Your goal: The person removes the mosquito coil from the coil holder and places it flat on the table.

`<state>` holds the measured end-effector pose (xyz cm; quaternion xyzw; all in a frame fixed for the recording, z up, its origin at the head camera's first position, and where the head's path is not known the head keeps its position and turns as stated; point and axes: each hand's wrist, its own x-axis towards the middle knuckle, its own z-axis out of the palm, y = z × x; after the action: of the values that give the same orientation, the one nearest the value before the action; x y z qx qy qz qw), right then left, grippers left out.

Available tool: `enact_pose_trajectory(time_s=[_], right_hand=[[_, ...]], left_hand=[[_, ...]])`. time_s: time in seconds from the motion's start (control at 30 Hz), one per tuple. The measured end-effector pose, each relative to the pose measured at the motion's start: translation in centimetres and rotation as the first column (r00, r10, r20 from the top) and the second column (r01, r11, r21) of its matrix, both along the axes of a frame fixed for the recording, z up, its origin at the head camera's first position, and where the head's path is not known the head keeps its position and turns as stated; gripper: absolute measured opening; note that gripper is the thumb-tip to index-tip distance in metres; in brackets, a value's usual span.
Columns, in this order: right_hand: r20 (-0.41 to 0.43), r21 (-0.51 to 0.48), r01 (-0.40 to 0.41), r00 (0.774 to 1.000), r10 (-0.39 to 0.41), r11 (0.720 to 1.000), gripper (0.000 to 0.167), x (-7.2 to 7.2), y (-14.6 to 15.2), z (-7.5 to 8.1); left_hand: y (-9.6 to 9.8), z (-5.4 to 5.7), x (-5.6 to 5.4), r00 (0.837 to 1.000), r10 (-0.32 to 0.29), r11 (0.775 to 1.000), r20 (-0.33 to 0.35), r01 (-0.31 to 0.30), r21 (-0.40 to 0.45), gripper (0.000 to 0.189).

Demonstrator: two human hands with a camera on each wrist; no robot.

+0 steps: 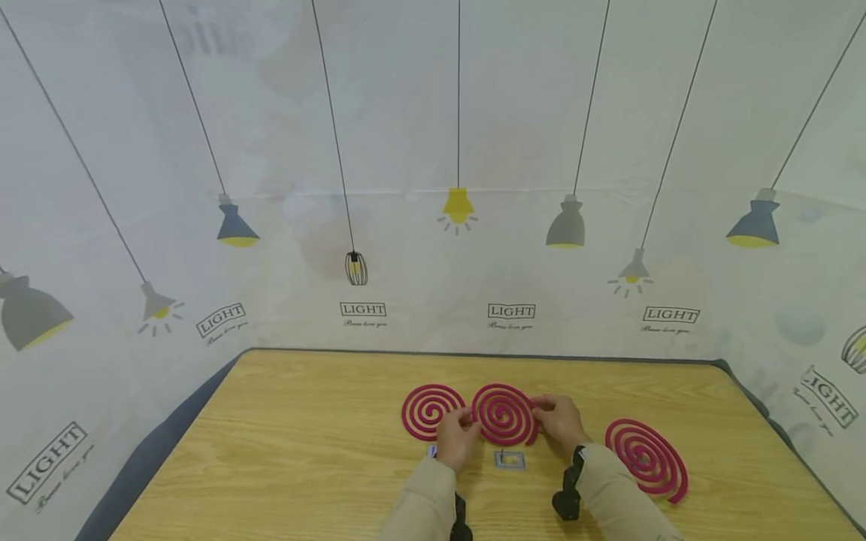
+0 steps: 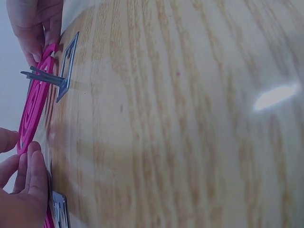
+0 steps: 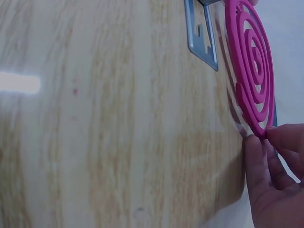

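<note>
A magenta mosquito coil [image 1: 502, 412] is raised a little off the wooden table, held by both hands at opposite edges. My left hand [image 1: 457, 438] pinches its left edge between thumb and fingers. On the other side, my right hand [image 1: 560, 421] pinches the right edge, which the right wrist view shows closely on the coil [image 3: 241, 35]. Just in front of the coil lies a small metal coil stand [image 1: 510, 466]; its upright prong [image 2: 45, 76] stands up beside the coil in the left wrist view.
A second magenta coil [image 1: 414, 421] is at the left, with another metal stand [image 2: 59, 206] by it, partly hidden by my left hand. A third coil [image 1: 666, 458] sits right of my right forearm. The wooden table [image 1: 304, 451] ends at a printed cloth backdrop [image 1: 419, 270].
</note>
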<state>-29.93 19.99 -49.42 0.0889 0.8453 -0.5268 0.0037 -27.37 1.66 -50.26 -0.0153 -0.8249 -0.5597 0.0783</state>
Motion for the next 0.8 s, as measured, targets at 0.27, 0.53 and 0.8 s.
enact_pose_trajectory(time_s=[0.27, 0.53, 0.8], right_hand=[[-0.002, 0.002, -0.008, 1.000, 0.008, 1.000, 0.023, 0.06, 0.05, 0.09], [-0.006, 0.005, -0.007, 1.000, 0.007, 1.000, 0.022, 0.10, 0.10, 0.06], [0.004, 0.014, -0.004, 1.000, 0.004, 1.000, 0.022, 0.08, 0.13, 0.02]], left_hand=[[0.07, -0.14, 0.12, 1.000, 0.007, 1.000, 0.004, -0.007, -0.014, 0.025], [0.28, -0.28, 0.25, 0.999, 0.040, 0.999, 0.031, -0.039, -0.038, 0.025], [0.34, -0.18, 0.39, 0.999, 0.030, 0.999, 0.017, -0.029, -0.039, 0.025]])
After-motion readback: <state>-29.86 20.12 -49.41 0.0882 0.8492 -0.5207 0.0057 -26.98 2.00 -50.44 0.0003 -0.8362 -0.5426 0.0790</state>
